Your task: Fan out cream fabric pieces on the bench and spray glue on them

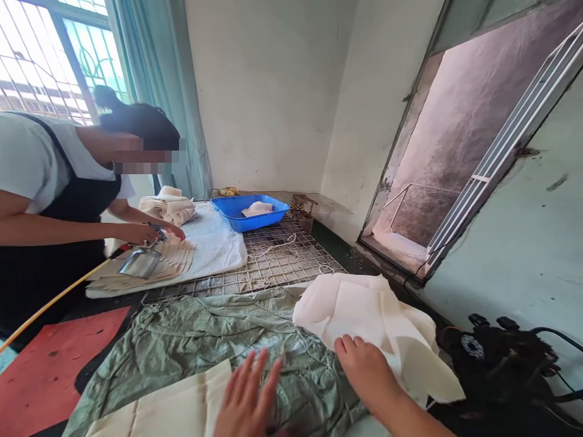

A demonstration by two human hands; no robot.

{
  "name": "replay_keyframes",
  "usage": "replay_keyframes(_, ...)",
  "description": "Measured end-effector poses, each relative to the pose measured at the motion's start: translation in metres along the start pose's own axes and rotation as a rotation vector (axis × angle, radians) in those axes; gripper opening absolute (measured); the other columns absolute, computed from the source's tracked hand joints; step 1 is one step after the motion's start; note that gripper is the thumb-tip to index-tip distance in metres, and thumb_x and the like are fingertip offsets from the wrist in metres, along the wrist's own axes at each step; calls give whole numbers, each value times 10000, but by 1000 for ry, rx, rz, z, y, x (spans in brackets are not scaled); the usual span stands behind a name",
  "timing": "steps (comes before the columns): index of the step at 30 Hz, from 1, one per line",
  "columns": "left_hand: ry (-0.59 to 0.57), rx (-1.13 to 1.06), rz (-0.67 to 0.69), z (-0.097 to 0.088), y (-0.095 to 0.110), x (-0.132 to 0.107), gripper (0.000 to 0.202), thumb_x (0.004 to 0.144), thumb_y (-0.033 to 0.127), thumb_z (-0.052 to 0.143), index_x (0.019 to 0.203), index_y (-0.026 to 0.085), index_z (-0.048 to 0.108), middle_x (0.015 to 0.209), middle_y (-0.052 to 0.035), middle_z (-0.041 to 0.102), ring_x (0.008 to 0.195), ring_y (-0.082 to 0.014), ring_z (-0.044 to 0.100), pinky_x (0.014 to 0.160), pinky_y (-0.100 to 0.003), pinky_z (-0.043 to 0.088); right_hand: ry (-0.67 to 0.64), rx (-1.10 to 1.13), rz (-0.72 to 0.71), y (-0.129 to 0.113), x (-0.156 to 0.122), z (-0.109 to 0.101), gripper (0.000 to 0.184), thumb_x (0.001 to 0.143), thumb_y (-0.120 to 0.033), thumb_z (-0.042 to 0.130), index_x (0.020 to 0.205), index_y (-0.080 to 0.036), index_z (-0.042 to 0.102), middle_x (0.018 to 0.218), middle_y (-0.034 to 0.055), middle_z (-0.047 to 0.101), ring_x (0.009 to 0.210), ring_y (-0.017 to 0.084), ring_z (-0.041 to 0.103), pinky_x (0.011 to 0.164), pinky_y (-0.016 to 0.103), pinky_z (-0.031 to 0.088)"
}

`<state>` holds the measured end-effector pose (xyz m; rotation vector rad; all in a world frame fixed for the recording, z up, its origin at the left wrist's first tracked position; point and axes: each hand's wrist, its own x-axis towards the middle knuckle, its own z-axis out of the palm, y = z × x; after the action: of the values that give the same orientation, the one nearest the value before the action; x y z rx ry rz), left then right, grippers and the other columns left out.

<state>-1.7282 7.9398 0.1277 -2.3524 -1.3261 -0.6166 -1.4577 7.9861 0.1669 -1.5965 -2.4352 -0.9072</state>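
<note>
My left hand (248, 397) lies flat with fingers spread on a green woven sack (191, 340), beside a cream cloth piece (173, 409) at the bottom edge. My right hand (367, 373) rests on the near edge of a pile of white cloth pieces (364, 312) and appears to press or pinch the top layer; whether it grips one I cannot tell.
A co-worker at the left holds a metal spray gun (141, 261) with a yellow hose (50, 303) over stacked cream pieces (150, 264) on a white pad. A blue basin (248, 212) sits on a wire grid (282, 258). Red mat (50, 364) lower left; black device (501, 358) at right.
</note>
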Motion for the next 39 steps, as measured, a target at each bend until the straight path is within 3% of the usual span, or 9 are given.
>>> replay_keyframes(3,-201,-58,91,-35,38,73,545,834,298,493,1361,281,355,1333,-91,513,1214,-291,469,969,-481,403,183,41,-143,-11,-26,-57,255,682,-9,510,853,-182,585,659,23,573,568,178,537,496,298,368)
replay_keyframes(6,-515,-151,97,-79,36,94,309,847,169,441,1113,188,598,957,-85,689,870,-239,647,777,-396,511,158,46,-139,8,-51,-97,281,675,16,498,844,-188,593,630,16,564,560,168,528,491,293,350)
replay_keyframes(11,-386,-254,36,-141,-22,46,388,842,93,385,1185,161,554,988,-104,643,862,-212,629,770,-352,509,46,217,18,53,-75,-130,136,781,-210,534,673,-243,611,710,47,621,679,227,560,536,329,379)
replay_keyframes(16,-190,-647,-61,-195,-64,-19,374,862,163,371,1158,226,590,941,-58,636,806,-133,614,720,-225,487,197,1030,358,25,-84,-159,271,742,-516,599,708,-248,599,1009,89,662,849,255,613,665,373,506)
replay_keyframes(21,-27,-952,-669,-223,-75,-74,287,698,466,626,742,188,681,634,-21,641,582,-145,571,512,-215,447,94,1492,745,-33,-50,-181,374,716,-560,602,877,-233,521,684,15,619,580,177,573,494,282,474)
replay_keyframes(25,41,-1030,-1055,-201,-99,-105,384,557,527,675,675,185,545,563,29,550,515,-127,491,441,-208,378,-332,1421,417,-72,7,-150,286,761,-494,528,784,-216,463,672,-17,577,638,162,558,551,258,448)
replay_keyframes(28,-145,-816,-1128,-155,-133,-125,293,589,428,616,623,211,423,511,79,425,501,-118,438,451,-208,330,-717,1128,155,-116,43,-100,113,811,-297,471,848,-195,501,776,-6,627,687,139,578,577,226,434)
replay_keyframes(34,-569,-475,-1159,-65,-158,-169,121,614,137,525,664,209,442,522,58,459,588,-165,542,537,-238,343,-794,809,84,-207,52,-25,214,736,-140,570,945,-153,614,930,108,678,892,252,619,731,322,433)
replay_keyframes(39,-637,-487,-1146,-46,-141,-193,364,708,115,448,1067,172,463,603,40,539,678,-183,597,644,-253,398,-726,656,40,-219,32,-21,522,805,-132,504,1317,-193,418,1079,135,642,934,268,622,759,353,435)
